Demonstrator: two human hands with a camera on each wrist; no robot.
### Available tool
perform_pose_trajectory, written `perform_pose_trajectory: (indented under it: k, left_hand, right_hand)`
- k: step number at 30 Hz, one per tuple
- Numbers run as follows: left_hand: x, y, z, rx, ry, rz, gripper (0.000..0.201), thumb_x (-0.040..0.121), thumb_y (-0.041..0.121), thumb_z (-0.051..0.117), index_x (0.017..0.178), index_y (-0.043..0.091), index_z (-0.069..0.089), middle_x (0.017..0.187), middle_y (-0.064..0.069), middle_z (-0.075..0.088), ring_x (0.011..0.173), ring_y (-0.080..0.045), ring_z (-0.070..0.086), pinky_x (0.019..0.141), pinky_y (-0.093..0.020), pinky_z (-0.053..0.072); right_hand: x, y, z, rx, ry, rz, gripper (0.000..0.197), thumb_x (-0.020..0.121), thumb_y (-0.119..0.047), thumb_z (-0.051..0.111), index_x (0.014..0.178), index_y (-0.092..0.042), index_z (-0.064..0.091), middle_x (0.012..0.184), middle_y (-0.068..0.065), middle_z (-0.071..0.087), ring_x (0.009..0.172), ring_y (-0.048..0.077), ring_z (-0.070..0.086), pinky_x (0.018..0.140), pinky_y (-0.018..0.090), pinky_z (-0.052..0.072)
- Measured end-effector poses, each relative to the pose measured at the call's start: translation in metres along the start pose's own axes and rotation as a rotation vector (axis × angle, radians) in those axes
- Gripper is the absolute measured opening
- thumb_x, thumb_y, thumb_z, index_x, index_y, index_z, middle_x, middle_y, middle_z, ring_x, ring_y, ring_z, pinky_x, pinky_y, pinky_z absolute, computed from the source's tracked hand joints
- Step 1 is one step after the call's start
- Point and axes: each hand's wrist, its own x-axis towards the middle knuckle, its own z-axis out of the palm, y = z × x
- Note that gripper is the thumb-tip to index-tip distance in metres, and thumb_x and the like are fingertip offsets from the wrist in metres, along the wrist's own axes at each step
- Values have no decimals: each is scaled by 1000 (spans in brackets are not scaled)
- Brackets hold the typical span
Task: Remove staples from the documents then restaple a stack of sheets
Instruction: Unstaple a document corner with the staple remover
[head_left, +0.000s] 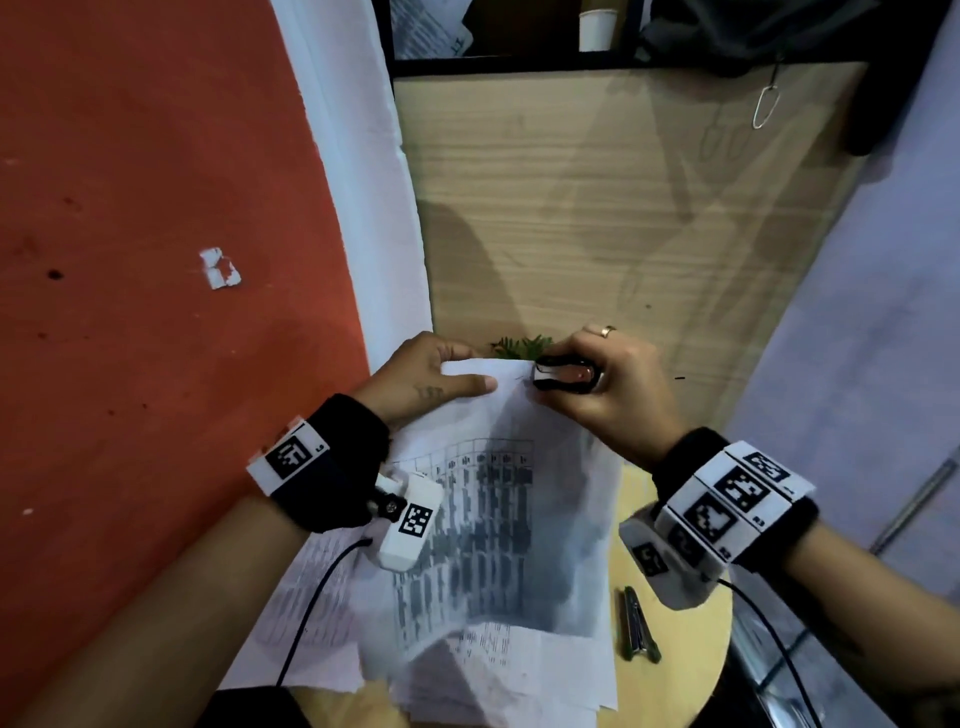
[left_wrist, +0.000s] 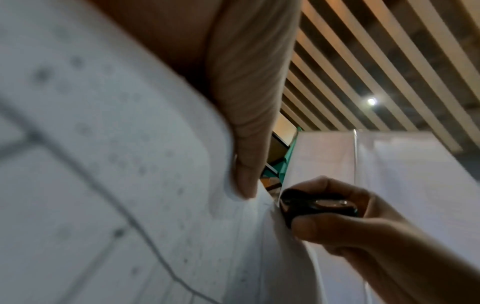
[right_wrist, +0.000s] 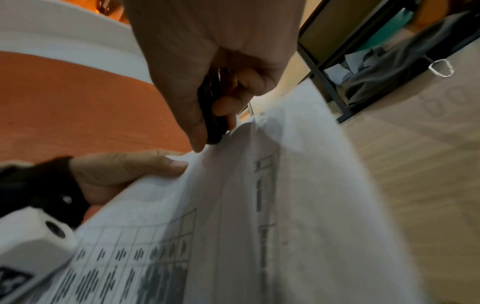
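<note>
At centre of head view, left hand (head_left: 421, 376) pinches the printed sheet (head_left: 498, 519) at its 12 o'clock edge; sheet's long axis runs 12–6. Right hand (head_left: 613, 384) grips black staple remover (head_left: 563, 373), nose pointing 9 o'clock, touching that edge. Stapler (head_left: 640, 626) lies at 5 o'clock on the table (head_left: 675, 670).

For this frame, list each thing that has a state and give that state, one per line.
left hand: pinches the top edge of the document, thumb on top.
right hand: grips the staple remover.
staple remover: held at the document's top corner, jaws against the paper.
document: top edge lifted, lower part on loose sheets.
stapler: lying untouched on the round table.
</note>
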Motion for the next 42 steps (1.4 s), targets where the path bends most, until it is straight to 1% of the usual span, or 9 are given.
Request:
perform_pose_trajectory:
  k: [2, 5, 11, 16, 21, 25, 28, 35, 42]
  left_hand:
    - [4, -13, -4, 209, 34, 19, 40, 68, 57, 65, 78, 18, 67, 84, 1, 69, 86, -15, 65, 84, -35, 48]
    - [7, -23, -9, 397, 75, 7, 54, 65, 70, 49, 78, 18, 61, 86, -5, 67, 95, -29, 64, 83, -41, 50]
    - [12, -29, -19, 471, 70, -30, 60, 63, 69, 49, 77, 12, 61, 77, -7, 67, 82, -31, 64, 77, -49, 50]
    - [14, -31, -18, 408, 25, -55, 57, 61, 65, 51, 88, 18, 68, 96, -5, 72, 94, -28, 66, 85, -46, 50]
    - [11, -28, -15, 290, -85, -13, 36, 67, 54, 57, 87, 28, 70, 95, 4, 71, 95, -18, 65, 91, -43, 49]
    - [11, -28, -18, 304, -135, -11, 31, 65, 56, 59, 85, 34, 68, 87, 11, 68, 88, -11, 63, 90, -42, 47]
    - [13, -30, -17, 471, -75, -43, 18, 65, 61, 58, 74, 46, 60, 81, 11, 65, 91, -23, 64, 89, -47, 48]
    - [16, -16, 1, 584, 42, 90, 32, 73, 52, 65, 87, 24, 71, 79, -1, 69, 78, -22, 61, 73, -35, 45]
    - [16, 0, -1, 316, -21, 101, 9, 76, 21, 78, 75, 25, 70, 52, 25, 59, 55, 14, 48, 58, -9, 32]
  right_hand:
    - [-6, 5, 8, -37, -9, 12, 23, 67, -33, 72, 83, -16, 69, 77, 0, 64, 72, 25, 63, 58, 39, 50]
    - [-12, 12, 19, -116, -47, 53, 27, 66, -37, 69, 86, -20, 70, 80, -1, 65, 74, 26, 65, 60, 39, 51]
    - [-10, 17, 27, -357, -250, 113, 47, 70, -43, 75, 114, -29, 65, 108, -6, 66, 99, 22, 61, 67, 28, 38]
    - [-5, 10, 33, -269, -191, -4, 45, 61, -35, 79, 104, -24, 69, 106, -1, 68, 88, 27, 65, 61, 29, 44]
    - [13, 5, 26, -175, -506, 62, 50, 60, -35, 84, 107, -31, 68, 147, -6, 36, 107, 20, 59, 76, 25, 39]
    - [22, 5, 21, -75, -634, 105, 47, 57, -28, 87, 100, -20, 71, 112, 0, 59, 98, 20, 59, 81, 33, 47]
    - [22, 3, 19, 6, -628, 124, 46, 56, -24, 88, 98, -12, 72, 95, 2, 63, 86, 17, 62, 75, 25, 46]
    - [18, -3, 12, 63, -580, 180, 45, 55, -29, 88, 95, -13, 72, 94, 0, 64, 86, 16, 62, 76, 33, 49]
    - [-3, -15, 9, -318, -128, -220, 38, 63, -30, 71, 98, -16, 67, 100, 2, 65, 81, 27, 64, 52, 26, 43]
